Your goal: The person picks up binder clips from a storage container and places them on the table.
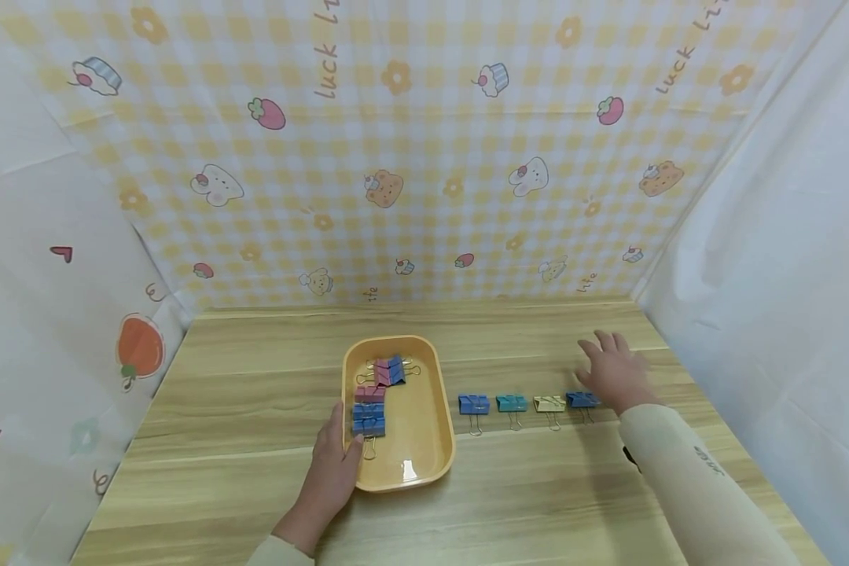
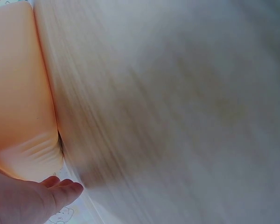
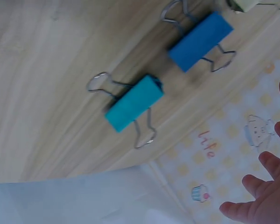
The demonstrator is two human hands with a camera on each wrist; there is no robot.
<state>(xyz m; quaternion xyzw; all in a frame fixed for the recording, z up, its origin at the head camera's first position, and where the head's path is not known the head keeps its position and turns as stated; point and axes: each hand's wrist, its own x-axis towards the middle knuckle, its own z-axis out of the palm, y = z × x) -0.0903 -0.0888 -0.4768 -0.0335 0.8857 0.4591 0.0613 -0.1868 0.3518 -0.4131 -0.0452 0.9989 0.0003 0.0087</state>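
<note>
My left hand [image 1: 331,470] holds the left side of a yellow plastic tray [image 1: 447,440], thumb over the rim and fingers along the outer wall. Inside the tray, blue binder clips [image 1: 369,426] and pink binder clips [image 1: 370,394] line the left side and top. Spread wide, my right hand [image 1: 617,376] hovers beside the right end of a row of binder clips, holding nothing. That row has a violet-blue clip [image 1: 474,405], a teal clip [image 1: 512,403], a pale yellow clip [image 1: 549,404] and a dark blue clip [image 1: 582,400]. The right wrist view adds another teal clip [image 3: 134,103], hidden in the head view.
A wood-grain table [image 1: 255,377] carries everything. Behind it hangs a yellow checked cloth [image 1: 424,236] with cartoon prints. White cloths [image 1: 771,236] hang along both sides.
</note>
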